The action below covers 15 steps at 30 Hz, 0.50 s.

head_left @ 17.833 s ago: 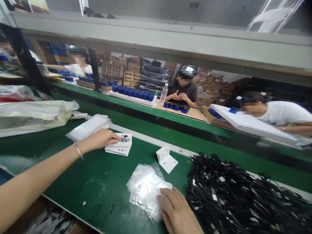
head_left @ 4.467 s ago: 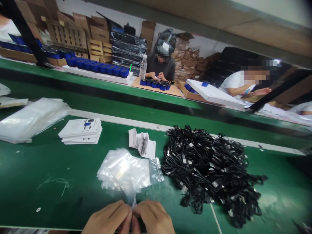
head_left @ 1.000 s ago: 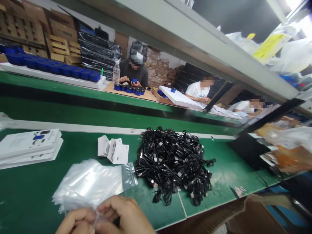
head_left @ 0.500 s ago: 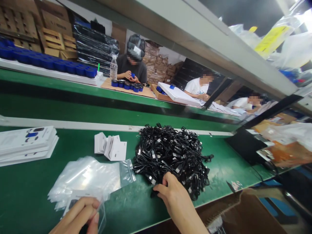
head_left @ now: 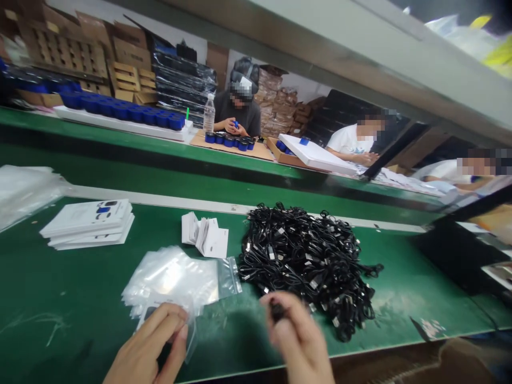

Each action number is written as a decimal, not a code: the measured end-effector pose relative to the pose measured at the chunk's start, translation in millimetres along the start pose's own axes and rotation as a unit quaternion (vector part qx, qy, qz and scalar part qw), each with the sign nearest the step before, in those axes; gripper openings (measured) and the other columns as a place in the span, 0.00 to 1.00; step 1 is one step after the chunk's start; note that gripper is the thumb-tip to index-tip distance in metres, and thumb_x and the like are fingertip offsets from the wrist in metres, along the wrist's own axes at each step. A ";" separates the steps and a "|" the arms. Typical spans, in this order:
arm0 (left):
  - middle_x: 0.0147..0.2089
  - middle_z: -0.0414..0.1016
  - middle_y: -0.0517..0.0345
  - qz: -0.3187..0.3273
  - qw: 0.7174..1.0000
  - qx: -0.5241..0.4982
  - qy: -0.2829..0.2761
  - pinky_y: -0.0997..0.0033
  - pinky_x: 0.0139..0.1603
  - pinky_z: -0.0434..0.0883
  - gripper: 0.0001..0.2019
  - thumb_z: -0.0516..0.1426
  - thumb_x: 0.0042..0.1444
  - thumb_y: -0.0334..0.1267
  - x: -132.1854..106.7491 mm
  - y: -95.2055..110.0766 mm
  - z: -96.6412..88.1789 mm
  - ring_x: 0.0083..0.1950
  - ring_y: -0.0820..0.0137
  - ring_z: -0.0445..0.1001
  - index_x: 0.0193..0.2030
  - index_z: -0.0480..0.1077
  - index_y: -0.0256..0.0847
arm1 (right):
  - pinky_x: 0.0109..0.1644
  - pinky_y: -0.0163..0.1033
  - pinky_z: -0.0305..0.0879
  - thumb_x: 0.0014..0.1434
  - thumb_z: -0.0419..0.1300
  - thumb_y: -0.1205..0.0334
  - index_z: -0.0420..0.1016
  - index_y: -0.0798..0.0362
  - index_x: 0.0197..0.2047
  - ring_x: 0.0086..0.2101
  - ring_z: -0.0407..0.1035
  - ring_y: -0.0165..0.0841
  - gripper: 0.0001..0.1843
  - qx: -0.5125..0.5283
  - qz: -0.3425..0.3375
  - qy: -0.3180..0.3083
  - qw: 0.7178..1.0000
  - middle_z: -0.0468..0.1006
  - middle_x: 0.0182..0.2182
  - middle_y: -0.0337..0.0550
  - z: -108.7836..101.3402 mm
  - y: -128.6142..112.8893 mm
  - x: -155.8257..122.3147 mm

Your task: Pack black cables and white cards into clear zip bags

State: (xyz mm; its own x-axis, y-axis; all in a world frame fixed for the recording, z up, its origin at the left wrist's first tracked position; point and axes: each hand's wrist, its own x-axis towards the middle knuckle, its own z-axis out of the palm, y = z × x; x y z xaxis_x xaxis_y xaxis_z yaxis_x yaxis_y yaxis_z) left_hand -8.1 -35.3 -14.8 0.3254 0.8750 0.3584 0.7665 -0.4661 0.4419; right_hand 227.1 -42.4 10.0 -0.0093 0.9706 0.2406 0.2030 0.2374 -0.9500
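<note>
Right hand (head_left: 298, 336) lifted one cable (head_left: 276, 309) off pile (head_left: 308, 261) | left hand (head_left: 152, 346) pinches one bag (head_left: 190, 338)

left hand (head_left: 150, 344) pinching bag (head_left: 189, 332) — right hand (head_left: 299, 338), cable (head_left: 276, 310)

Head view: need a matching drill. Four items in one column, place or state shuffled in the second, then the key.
Column 1
1. left hand
2. right hand
3. white booklet stack
4. water bottle

Column 2
A. standing upright on the far bench
B. pinching a clear zip bag
C. lying on the left part of the near bench
D. blurred, with a black cable in its fingers

Pairs: 1-B, 2-D, 3-C, 4-A
</note>
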 end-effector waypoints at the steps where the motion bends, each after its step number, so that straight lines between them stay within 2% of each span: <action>1: 0.36 0.73 0.61 0.006 1.000 0.001 -0.003 0.83 0.38 0.73 0.05 0.48 0.62 0.39 0.0 -0.3 -0.8 0.38 0.73 0.78 0.39 0.63 0.47 | 0.33 0.33 0.67 0.62 0.55 0.51 0.74 0.43 0.49 0.28 0.70 0.31 0.14 -0.022 -0.005 -0.109 0.994 0.75 0.31 0.40 11.4 -4.2 -2.5; 2: 0.37 0.73 0.59 0.011 1.000 0.007 -0.003 0.82 0.38 0.73 0.05 0.47 0.63 0.38 -0.2 -0.8 -1.7 0.38 0.73 0.78 0.40 0.63 0.46 | 0.34 0.33 0.67 0.60 0.57 0.49 0.76 0.43 0.48 0.29 0.71 0.33 0.16 -0.035 -0.009 -0.221 0.975 0.75 0.31 0.41 22.5 -7.6 -3.9; 3: 0.38 0.73 0.58 0.012 1.000 0.016 -0.001 0.82 0.40 0.74 0.06 0.46 0.63 0.37 -0.6 -1.3 -2.9 0.39 0.73 0.78 0.40 0.63 0.46 | 0.35 0.34 0.68 0.60 0.55 0.51 0.78 0.43 0.47 0.31 0.71 0.34 0.16 -0.051 0.004 -0.282 0.958 0.75 0.31 0.42 32.8 -10.2 -4.1; 4: 0.40 0.73 0.56 0.011 1.000 0.027 0.001 0.81 0.41 0.74 0.06 0.46 0.63 0.37 -1.1 -1.7 -4.3 0.41 0.72 0.78 0.40 0.63 0.45 | 0.36 0.35 0.68 0.59 0.54 0.54 0.78 0.45 0.48 0.31 0.72 0.35 0.17 -0.068 0.017 -0.307 0.949 0.75 0.31 0.44 41.5 -12.0 -3.3; 8: 0.46 0.72 0.52 0.017 0.998 0.059 0.016 0.80 0.45 0.74 0.07 0.47 0.63 0.37 -3.7 0.2 -9.0 0.46 0.71 0.78 0.42 0.64 0.45 | 0.37 0.37 0.68 0.56 0.51 0.65 0.75 0.51 0.52 0.32 0.73 0.37 0.22 -0.119 0.046 -0.261 0.957 0.77 0.33 0.48 58.6 -13.6 2.6; 11: 0.48 0.73 0.49 0.061 0.995 0.066 0.053 0.79 0.45 0.74 0.10 0.47 0.62 0.36 -8.3 4.3 -5.2 0.48 0.71 0.77 0.47 0.64 0.43 | 0.35 0.35 0.67 0.56 0.51 0.67 0.75 0.48 0.51 0.31 0.74 0.37 0.21 -0.136 0.058 -0.279 0.949 0.80 0.32 0.45 61.0 -14.0 2.4; 13: 0.52 0.71 0.48 0.076 0.991 0.074 0.079 0.76 0.45 0.75 0.09 0.46 0.63 0.36 -13.4 7.3 1.0 0.51 0.69 0.75 0.44 0.65 0.44 | 0.37 0.34 0.67 0.58 0.51 0.68 0.76 0.48 0.49 0.32 0.74 0.36 0.19 -0.162 0.074 -0.271 0.946 0.80 0.32 0.43 61.4 -14.9 1.5; 15: 0.57 0.68 0.50 0.059 0.993 0.072 0.077 0.71 0.47 0.74 0.09 0.45 0.63 0.36 -18.9 10.4 7.3 0.54 0.67 0.72 0.36 0.65 0.46 | 0.41 0.34 0.66 0.59 0.51 0.68 0.75 0.49 0.49 0.35 0.73 0.36 0.17 -0.177 0.093 -0.272 0.941 0.79 0.35 0.43 59.6 -16.1 2.4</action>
State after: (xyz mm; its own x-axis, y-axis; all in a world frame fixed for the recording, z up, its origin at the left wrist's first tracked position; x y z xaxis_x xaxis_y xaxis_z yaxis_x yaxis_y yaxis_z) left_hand -2.2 -55.7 -23.0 0.3368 0.7800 0.5274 0.8030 -0.5304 0.2717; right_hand 165.5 -41.5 14.0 -0.4221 0.8935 -0.1534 0.5640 0.1264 -0.8160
